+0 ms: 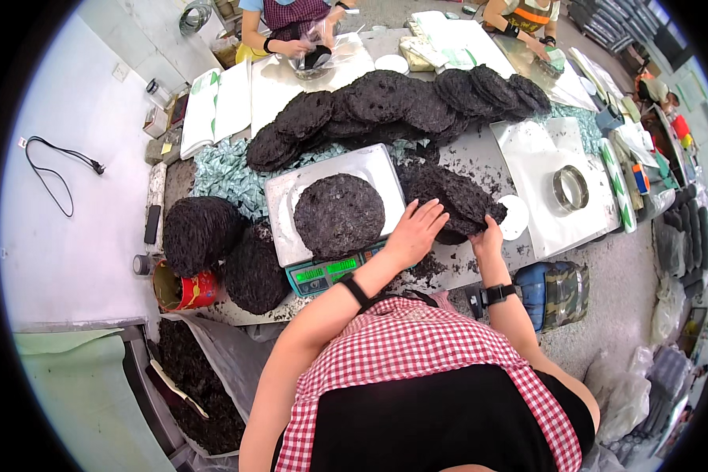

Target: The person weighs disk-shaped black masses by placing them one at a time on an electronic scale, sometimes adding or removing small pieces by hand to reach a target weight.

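Note:
A digital bench scale (278, 236) with a metal pan stands before me, its display lit green. One round, dark cake of what looks like dried seaweed (339, 215) lies flat on the pan. To the right of the scale, more such cakes (454, 194) overlap in a loose, tilted pile. My left hand (413, 233) rests on the near left side of that pile, its fingers stretched over the top. With thumb and fingers, my right hand (487, 237) grips the pile's right edge. How many layers it pinches is hidden.
A long row of stacked cakes (377, 97) crosses the table behind the scale. Two dark stacks (200, 233) and a red tin (199, 290) stand left. Plastic sheets (546, 218) bearing a metal ring (570, 187) lie right. Two people work across the table.

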A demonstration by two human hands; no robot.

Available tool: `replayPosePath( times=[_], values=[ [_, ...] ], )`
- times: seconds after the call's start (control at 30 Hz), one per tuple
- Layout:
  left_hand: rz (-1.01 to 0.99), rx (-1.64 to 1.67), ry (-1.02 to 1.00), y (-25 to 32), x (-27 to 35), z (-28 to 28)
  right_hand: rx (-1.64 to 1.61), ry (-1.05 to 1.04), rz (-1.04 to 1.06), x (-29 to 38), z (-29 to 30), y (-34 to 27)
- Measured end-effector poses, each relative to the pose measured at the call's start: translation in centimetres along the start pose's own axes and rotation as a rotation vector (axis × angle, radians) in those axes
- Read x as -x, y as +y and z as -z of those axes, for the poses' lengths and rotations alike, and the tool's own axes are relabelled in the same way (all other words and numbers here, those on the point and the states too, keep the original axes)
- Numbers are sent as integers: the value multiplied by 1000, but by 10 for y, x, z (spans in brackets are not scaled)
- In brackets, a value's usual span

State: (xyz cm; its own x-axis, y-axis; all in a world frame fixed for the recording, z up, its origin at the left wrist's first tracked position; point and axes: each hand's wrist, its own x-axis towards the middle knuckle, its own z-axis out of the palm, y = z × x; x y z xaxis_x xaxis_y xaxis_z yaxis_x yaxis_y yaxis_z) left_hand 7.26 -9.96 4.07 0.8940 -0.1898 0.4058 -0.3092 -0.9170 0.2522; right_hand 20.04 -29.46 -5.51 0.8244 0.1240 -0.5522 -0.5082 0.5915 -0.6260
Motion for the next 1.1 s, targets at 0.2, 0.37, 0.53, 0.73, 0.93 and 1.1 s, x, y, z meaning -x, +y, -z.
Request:
replayPosePath(
  times=[0.2, 0.37, 0.53, 0.73, 0.93, 1.1],
  values=[
    [125, 356, 114, -17, -19, -58, -239, 12, -192, 22, 20, -15],
    [655, 527, 423, -27, -40, -25, -356, 237, -225, -8, 57, 29],
    [937, 444, 589, -86, 48, 78, -268, 247, -221, -44, 81, 39],
    [863, 129, 566, -108, 153, 83, -237, 31, -192, -28, 33, 26],
    [835, 1005, 580, -92, 141, 118, 74, -545, -268, 50, -128, 40],
    [810, 919, 656, -81, 109, 148, 427, -838, -223, 139, -204, 73]
  ],
)
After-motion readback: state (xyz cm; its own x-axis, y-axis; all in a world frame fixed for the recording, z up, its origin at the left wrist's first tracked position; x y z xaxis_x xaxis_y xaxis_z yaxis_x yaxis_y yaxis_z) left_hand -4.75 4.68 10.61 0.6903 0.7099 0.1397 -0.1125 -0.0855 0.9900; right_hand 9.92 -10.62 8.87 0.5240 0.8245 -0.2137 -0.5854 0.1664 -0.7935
